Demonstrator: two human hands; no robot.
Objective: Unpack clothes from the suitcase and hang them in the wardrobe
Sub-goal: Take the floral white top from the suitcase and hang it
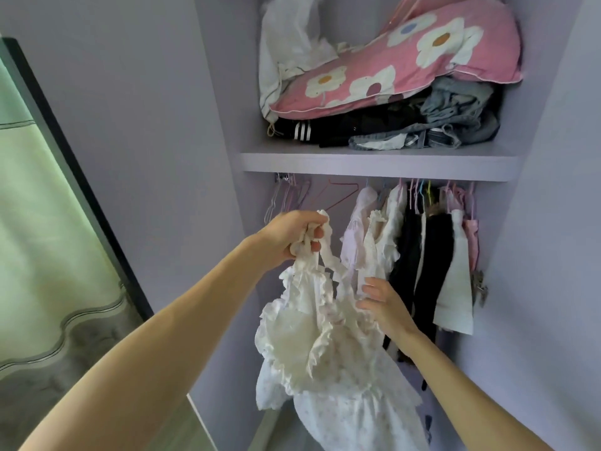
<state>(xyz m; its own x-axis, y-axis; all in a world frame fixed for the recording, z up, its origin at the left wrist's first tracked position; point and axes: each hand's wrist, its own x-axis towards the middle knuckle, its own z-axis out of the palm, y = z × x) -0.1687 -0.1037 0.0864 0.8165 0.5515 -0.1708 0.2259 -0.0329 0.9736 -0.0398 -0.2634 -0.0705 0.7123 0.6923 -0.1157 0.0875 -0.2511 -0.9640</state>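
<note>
Left hand [292,237]: fingers clamped on bunched straps of white dress [309,336], held up inside wardrobe [374,166], below empty hangers [291,196]. Right hand [385,304]: fingers spread on bodice, pinching or touching, cannot tell. Risk: 1 strap slips from bunch, dress sags or drops.

Bare hangers [292,198] left, hung clothes [422,255] right
</note>
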